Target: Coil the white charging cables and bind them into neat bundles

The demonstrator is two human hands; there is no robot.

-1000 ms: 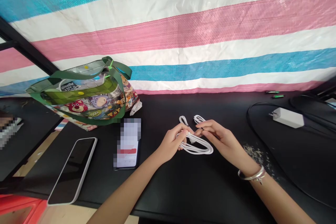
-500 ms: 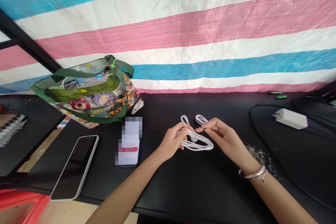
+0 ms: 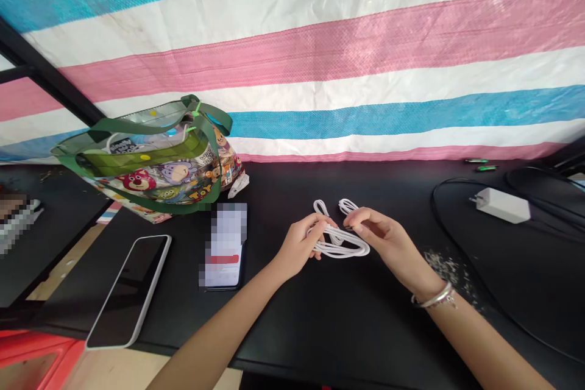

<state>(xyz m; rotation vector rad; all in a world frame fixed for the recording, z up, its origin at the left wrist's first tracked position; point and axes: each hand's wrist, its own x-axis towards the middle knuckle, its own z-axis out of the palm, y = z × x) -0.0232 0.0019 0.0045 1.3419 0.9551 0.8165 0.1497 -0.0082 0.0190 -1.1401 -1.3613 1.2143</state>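
A looped white cable (image 3: 350, 251) is pinched between the thumb and fingers of my left hand (image 3: 301, 244), its coil reaching out to the right above the black table. My right hand (image 3: 377, 231), with a bracelet at the wrist, has its thumb and fingertips closed on part of the white cable, by the right side of the coil. Beyond the hands, smaller white cable loops (image 3: 348, 206) show behind my right fingertips. Exactly which end the right fingertips grip is too small to tell.
On the black table (image 3: 292, 329), a lit phone (image 3: 226, 250) and a white-edged phone (image 3: 130, 292) lie left. A patterned bag (image 3: 178, 170) stands behind them. A white adapter (image 3: 503, 205), black cables (image 3: 461, 247) and two green-and-black items (image 3: 485, 168) are at right.
My right hand has shifted slightly left, and its fingertips are now closer to the coil. The coil has lifted or tightened slightly. My left hand keeps its hold.
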